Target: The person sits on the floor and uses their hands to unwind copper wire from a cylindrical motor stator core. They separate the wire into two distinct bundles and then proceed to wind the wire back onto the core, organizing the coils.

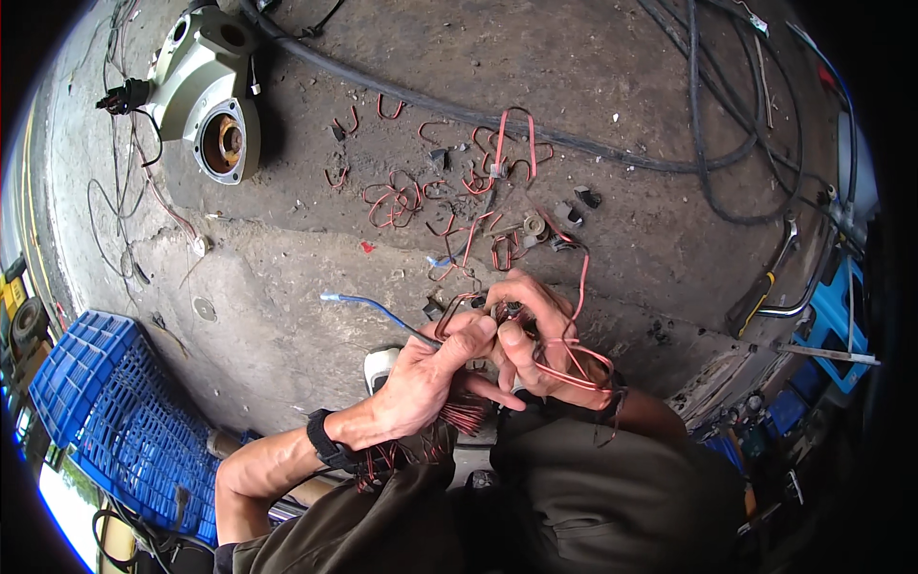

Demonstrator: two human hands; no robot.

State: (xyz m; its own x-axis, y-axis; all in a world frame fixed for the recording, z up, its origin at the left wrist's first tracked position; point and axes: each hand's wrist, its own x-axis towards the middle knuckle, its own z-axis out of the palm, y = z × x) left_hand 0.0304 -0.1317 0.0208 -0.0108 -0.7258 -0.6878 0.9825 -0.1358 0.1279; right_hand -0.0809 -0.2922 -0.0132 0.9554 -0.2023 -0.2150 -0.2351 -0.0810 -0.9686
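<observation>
My left hand (421, 378) and my right hand (535, 340) meet over my lap, both pinching a bundle of thin red wires (564, 359) with a small dark connector between the fingertips. Red loops hang over my right wrist. A blue wire (368, 304) runs out to the left from my left hand's fingers. More red strands (466, 414) fan out below my left palm. A dark band sits on my left wrist.
Cut red wire pieces (397, 201) and small connectors lie scattered on the concrete floor ahead. A grey metal housing (215, 96) stands at upper left, thick black cables (574, 143) cross the top, a blue plastic crate (115, 411) is at lower left, a yellow-handled tool (760, 292) at right.
</observation>
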